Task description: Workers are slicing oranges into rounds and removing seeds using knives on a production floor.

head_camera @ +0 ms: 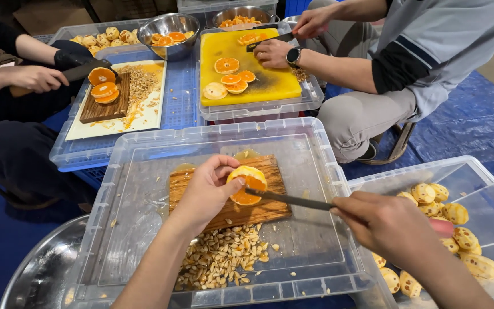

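Surface: wooden board [258, 210] on an upturned clear bin [144, 149].
Left hand [204, 191]: my fingertips curl round the orange fruit [247, 184].
Right hand [387, 226]: fist tight on the knife [293, 199], blade in the fruit.

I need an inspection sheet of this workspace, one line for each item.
Surface: upturned clear plastic bin bearing a wooden board.
Job's things: left hand holds a peeled orange fruit on the board; right hand holds a knife, its blade at the fruit.
Clutter: pile of seeds before the board.
Hands: both closed on their things.
Cables: nothing seen.
Surroundings: two other people cutting fruit; bin of peeled fruits at right; metal bowl at left.
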